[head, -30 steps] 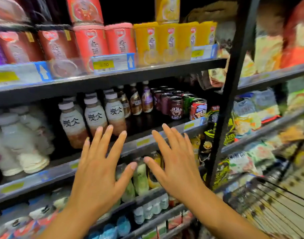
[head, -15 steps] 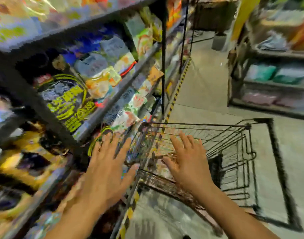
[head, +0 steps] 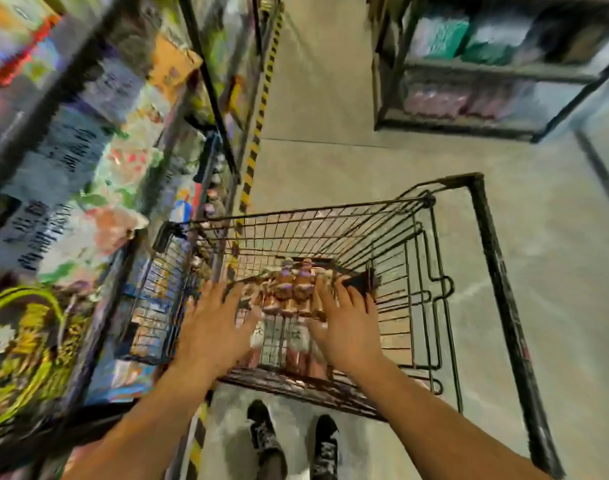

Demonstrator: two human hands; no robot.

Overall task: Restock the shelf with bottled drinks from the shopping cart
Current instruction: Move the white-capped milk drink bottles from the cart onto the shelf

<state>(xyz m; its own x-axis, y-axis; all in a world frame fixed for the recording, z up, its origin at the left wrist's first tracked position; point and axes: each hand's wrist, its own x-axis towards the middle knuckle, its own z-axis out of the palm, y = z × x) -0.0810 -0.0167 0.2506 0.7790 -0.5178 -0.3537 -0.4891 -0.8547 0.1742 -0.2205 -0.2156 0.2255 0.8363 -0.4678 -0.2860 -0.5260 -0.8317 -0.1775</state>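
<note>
Left hand (head: 213, 327) and right hand (head: 348, 327), fingers spread, holding nothing, over bottles (head: 289, 296) at shopping cart's (head: 417, 265) near end.

A shop aisle, most likely a small supermarket. A wire shopping cart (head: 382, 258) stands on a grey concrete floor (head: 330, 98). Just left of the cart runs a dark metal shelf rack (head: 206, 81) crowded with bright snack packets (head: 88, 188); beyond the cart to the right stands another rack (head: 497, 71) of packaged goods. Yellow-black hazard tape (head: 258, 123) edges the floor along the left rack.
</note>
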